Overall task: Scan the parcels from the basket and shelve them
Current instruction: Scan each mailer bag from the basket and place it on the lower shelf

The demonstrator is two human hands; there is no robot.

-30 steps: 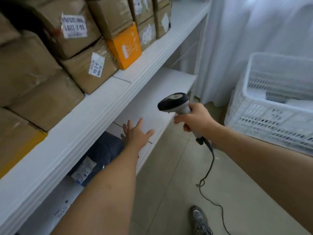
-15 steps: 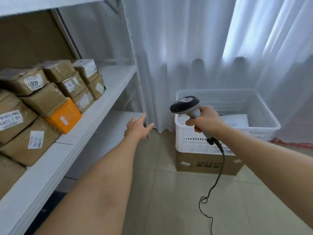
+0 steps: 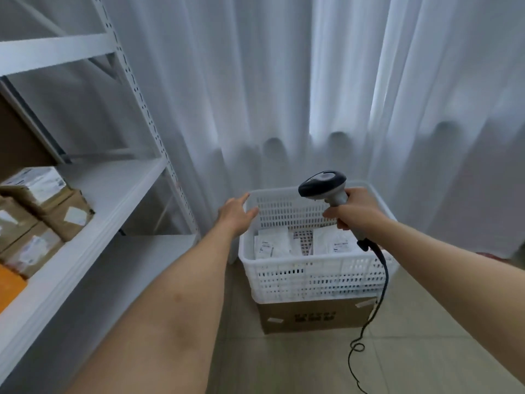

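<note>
- A white perforated plastic basket [image 3: 309, 275] sits in the lower centre of the frame, standing on a brown cardboard box [image 3: 314, 317] on the tiled floor.
- Inside the basket lie white soft-pack parcels with printed labels [image 3: 274, 244]; one lies toward the left of the basket floor and another white parcel [image 3: 333, 243] toward the right, with a dark patterned strip showing between them.
- The left hand [image 3: 234, 213] reaches out over the basket's upper left corner, fingers straight and spread, holding nothing; the parcels lie below and to its right, apart from it.
- The right hand [image 3: 355, 210] is above the right half of the basket, fingers wrapped round the handle of a grey and black handheld barcode scanner [image 3: 324, 184], whose head points left.
- The scanner's black cable [image 3: 382, 277] hangs from the handle down past the basket's right front to the floor.
- At the left of the frame, a white metal shelf unit [image 3: 93, 223] carries taped brown cardboard parcels with white labels [image 3: 42, 206] and one orange box [image 3: 11, 288] at the edge.
- White sheer curtains [image 3: 284, 95] fill the upper frame behind the basket.
</note>
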